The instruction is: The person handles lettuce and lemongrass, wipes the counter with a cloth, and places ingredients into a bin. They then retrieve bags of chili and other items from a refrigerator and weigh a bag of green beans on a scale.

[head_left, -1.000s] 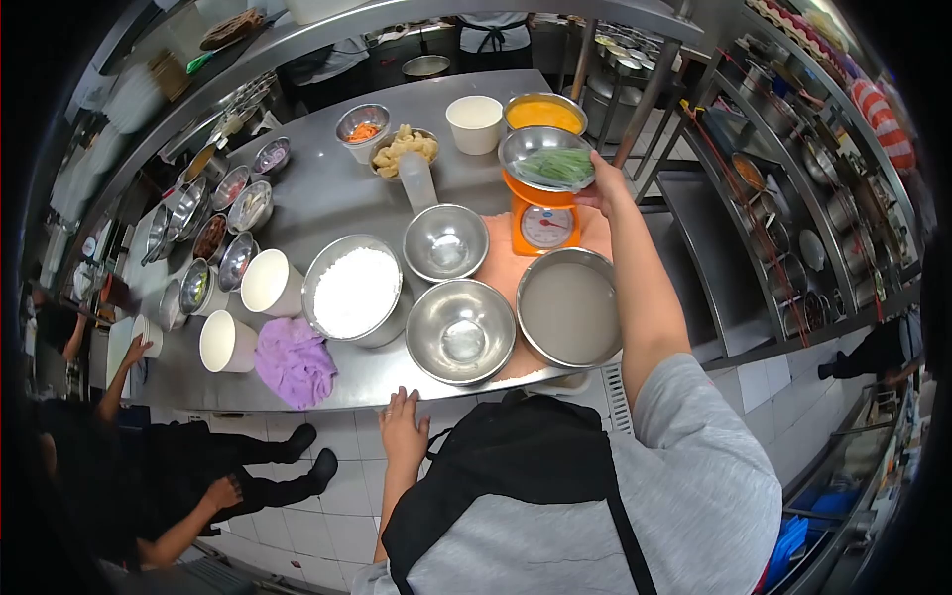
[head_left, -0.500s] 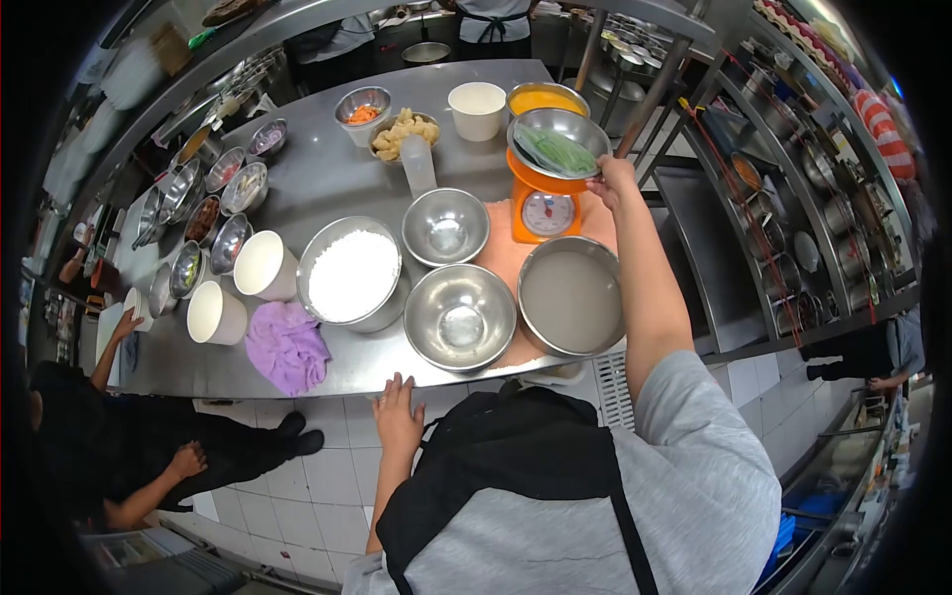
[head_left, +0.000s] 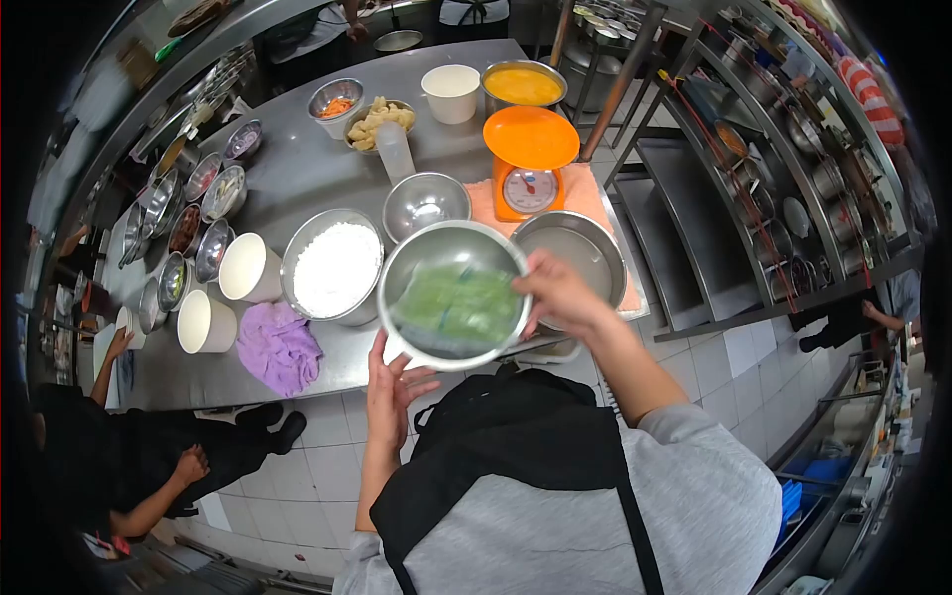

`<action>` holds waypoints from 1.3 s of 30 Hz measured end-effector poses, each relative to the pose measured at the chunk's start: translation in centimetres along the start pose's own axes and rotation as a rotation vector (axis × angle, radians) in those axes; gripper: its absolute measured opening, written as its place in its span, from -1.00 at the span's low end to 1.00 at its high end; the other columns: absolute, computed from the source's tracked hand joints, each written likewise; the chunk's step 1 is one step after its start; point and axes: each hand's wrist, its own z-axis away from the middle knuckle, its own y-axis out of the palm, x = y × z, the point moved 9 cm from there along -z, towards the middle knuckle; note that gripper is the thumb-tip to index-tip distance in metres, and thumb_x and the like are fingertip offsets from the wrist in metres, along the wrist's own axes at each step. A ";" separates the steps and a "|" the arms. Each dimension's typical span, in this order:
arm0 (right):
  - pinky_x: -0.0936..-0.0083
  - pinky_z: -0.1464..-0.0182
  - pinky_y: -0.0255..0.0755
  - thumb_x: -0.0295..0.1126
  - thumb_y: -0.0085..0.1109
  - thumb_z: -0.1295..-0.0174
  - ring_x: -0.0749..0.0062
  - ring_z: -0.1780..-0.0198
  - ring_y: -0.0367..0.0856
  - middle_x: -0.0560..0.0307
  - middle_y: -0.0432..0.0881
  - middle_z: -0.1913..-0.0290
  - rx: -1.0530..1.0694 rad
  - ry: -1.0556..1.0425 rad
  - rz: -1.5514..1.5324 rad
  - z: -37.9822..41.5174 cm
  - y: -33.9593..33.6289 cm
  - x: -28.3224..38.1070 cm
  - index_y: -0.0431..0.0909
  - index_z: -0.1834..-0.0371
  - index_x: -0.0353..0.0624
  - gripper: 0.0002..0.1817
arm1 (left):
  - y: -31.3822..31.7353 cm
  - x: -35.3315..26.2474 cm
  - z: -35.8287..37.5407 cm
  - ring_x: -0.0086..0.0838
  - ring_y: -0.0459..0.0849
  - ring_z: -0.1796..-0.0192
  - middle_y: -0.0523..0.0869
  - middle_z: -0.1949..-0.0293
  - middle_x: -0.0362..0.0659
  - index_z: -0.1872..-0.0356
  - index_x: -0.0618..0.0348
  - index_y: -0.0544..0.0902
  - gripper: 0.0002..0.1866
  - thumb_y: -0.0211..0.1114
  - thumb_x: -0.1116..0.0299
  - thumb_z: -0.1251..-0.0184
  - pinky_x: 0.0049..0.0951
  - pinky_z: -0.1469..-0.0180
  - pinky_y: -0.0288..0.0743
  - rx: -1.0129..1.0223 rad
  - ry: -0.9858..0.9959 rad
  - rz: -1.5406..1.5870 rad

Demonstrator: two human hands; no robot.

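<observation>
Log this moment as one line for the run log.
right hand: grips rim of steel bowl | left hand: under bowl | contents: green vegetables | orange scale: bare

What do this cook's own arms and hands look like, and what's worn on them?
Both hands are bare: no gloves, rings or watch show on the left hand or the right hand. The forearms are uncovered too. A grey short sleeve covers the right upper arm, part of a grey top worn under a black apron with a dark strap crossing the chest.
</observation>
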 end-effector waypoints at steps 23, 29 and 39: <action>0.28 -0.18 0.28 -0.44 0.30 0.25 0.04 -0.16 0.39 -0.15 0.36 -0.14 0.100 -0.468 0.833 2.3 4.8 2.5 0.05 -0.34 -0.28 -0.04 | 5.0 0.8 -5.0 -0.32 0.29 -0.28 0.27 -0.27 0.01 -0.36 0.26 0.03 -0.38 -0.02 0.17 -0.42 -0.40 -0.30 0.12 0.125 -0.049 -0.384; 0.35 -0.10 0.37 -0.42 0.24 0.31 0.20 -0.09 0.46 -0.12 0.40 -0.10 -0.075 -0.476 -0.238 9.7 -5.8 7.2 0.17 -0.28 -0.31 -0.10 | 11.4 0.3 -11.6 -0.29 0.53 -0.10 0.42 -0.16 -0.05 -0.23 0.12 0.26 -0.53 0.02 0.18 -0.38 -0.19 -0.04 0.50 0.107 -0.209 -0.084; 0.31 0.22 0.40 -0.25 0.24 0.31 0.18 0.16 0.47 -0.11 0.43 0.05 -0.373 -0.683 -0.411 19.1 -16.1 3.6 0.23 -0.21 -0.32 -0.14 | 20.3 -0.2 -30.2 -0.06 0.60 0.09 0.37 -0.05 0.15 -0.11 0.29 0.07 -0.57 -0.07 0.39 -0.28 -0.20 0.18 0.68 -0.003 -0.028 -0.282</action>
